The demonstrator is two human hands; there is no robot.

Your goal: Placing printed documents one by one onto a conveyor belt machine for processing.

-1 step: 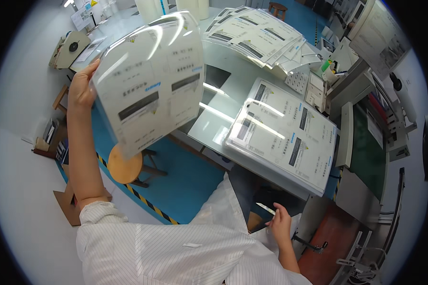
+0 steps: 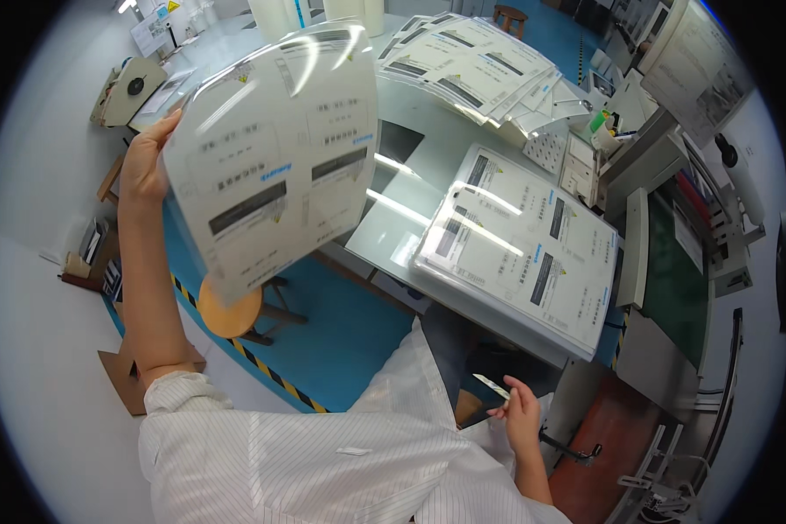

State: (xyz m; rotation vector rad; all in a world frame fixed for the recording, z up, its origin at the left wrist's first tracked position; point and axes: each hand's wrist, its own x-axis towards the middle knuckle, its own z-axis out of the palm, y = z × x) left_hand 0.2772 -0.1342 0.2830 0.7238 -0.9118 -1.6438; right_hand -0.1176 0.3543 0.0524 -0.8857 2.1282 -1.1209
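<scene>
Nothing has visibly shifted since the earlier frame: the left hand (image 2: 144,166) still pinches the edge of a glossy printed sheet (image 2: 275,153) raised at the far left, while the right hand (image 2: 520,410) stays low at the near right, closed on a small white strip (image 2: 491,385). To the right, a stack of printed sheets (image 2: 520,249) lies on the glass table (image 2: 428,131), more fanned sheets (image 2: 476,65) lie farther off, and a round wooden stool (image 2: 231,314) stands on the blue floor, its top partly hidden by the raised sheet.

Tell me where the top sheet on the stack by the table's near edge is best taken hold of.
Pinch the top sheet at its near corner, coming from the person's side. That corner lies at the table edge, so a thumb can probably slip under it. The sheet lies flat and glossy, offering no other grip.
</scene>
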